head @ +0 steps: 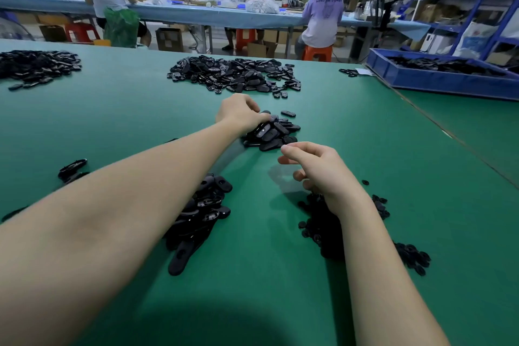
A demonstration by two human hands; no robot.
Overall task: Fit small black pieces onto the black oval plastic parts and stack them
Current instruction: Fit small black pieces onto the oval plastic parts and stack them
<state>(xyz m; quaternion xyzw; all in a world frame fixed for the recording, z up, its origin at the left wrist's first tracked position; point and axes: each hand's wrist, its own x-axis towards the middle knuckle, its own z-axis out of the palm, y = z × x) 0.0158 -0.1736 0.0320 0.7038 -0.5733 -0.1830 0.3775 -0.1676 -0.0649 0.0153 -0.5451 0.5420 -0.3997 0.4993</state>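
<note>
Now the left hand [241, 114] is out over the small heap of oval parts [271, 132] in mid-table, fingers curled down into its far edge, and it looks to be picking one up, though the fingertips are buried among the black pieces and I can't say for sure that one is held. The right hand [314, 168] hovers just this side of that heap, thumb and forefinger drawn close together as if pinching something tiny; whether a small piece sits between them is too fine to tell. Beneath its wrist lies the scatter of small black pieces [410, 257] on the green table [126, 109]. Under the left forearm runs a longer pile of ovals [202, 213], seemingly the finished lot. A bigger pile of ovals [236, 73] waits farther back.

So this reads as the fetching step: an oval to be lifted from the heap. The next move calls for bringing it toward the right hand, lining the small piece up with the oval's opening and pressing it home squarely.
</note>
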